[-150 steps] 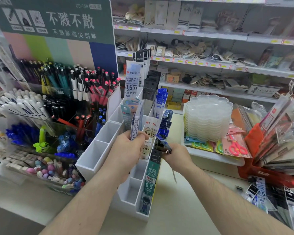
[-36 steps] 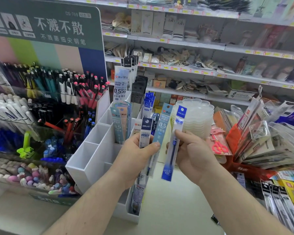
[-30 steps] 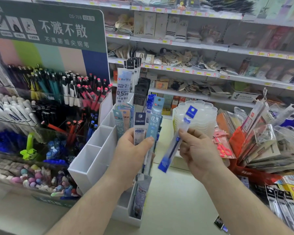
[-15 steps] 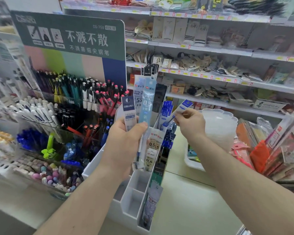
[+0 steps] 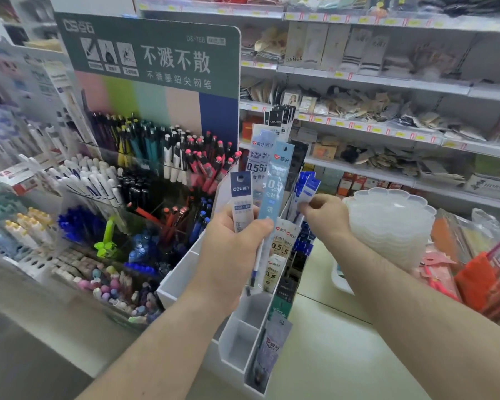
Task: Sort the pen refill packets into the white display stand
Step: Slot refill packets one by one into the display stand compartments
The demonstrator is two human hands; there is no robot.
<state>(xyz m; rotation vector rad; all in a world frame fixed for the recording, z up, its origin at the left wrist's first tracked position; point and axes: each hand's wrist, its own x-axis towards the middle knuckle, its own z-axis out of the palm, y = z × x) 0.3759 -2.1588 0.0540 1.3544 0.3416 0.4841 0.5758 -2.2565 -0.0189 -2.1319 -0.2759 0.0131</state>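
Note:
The white display stand stands tiered on the counter, and its right-hand column holds several refill packets. My left hand grips two upright packets over the stand: a dark-blue-topped Deli packet and a light-blue packet. My right hand pinches a blue-and-white refill packet at a rear slot, among other blue packets standing there. Black packets fill the top tier.
A big pen display with a green header card stands just left of the stand. A stack of clear scalloped trays sits right of my right hand. Orange and red packaged goods crowd the far right. Store shelves run behind.
My right hand has carried the blue packet from mid-air in front of me up and back to the stand's rear slots. My left hand has risen a little with its two packets.

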